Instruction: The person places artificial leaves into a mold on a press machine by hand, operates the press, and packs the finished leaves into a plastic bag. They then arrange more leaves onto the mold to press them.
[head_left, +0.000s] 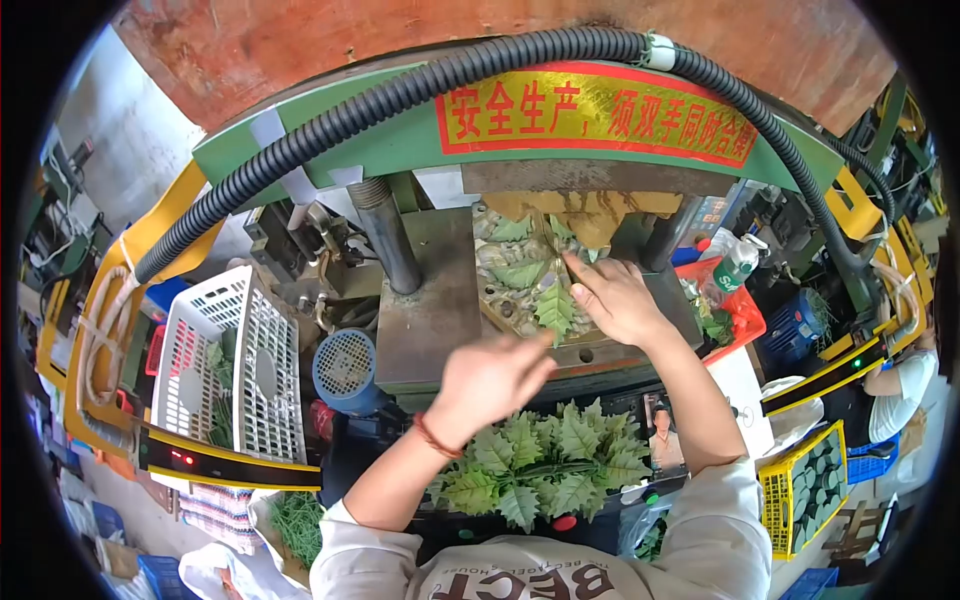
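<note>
A metal mold (495, 262) lies on the bed of a green press, with several green artificial leaves (556, 308) on it. My right hand (617, 298) rests over the mold's right side, fingers pointing up and left, touching the leaf stem. Nearer to me, my left hand (495, 385), with a red band at its wrist, is over the press bed's front edge; it is blurred, and its fingertips are close to the lower leaf tip. Whether it holds anything is unclear. Below my hands lies a pile of green leaf sprays (545, 455).
A white basket (268, 385) stands at left beside a blue motor (345, 365). To the right are a red tray (742, 325) with a bottle (735, 268), and a yellow crate (805, 490). Yellow-black bars (230, 456) flank the press. Another person (900, 385) is at far right.
</note>
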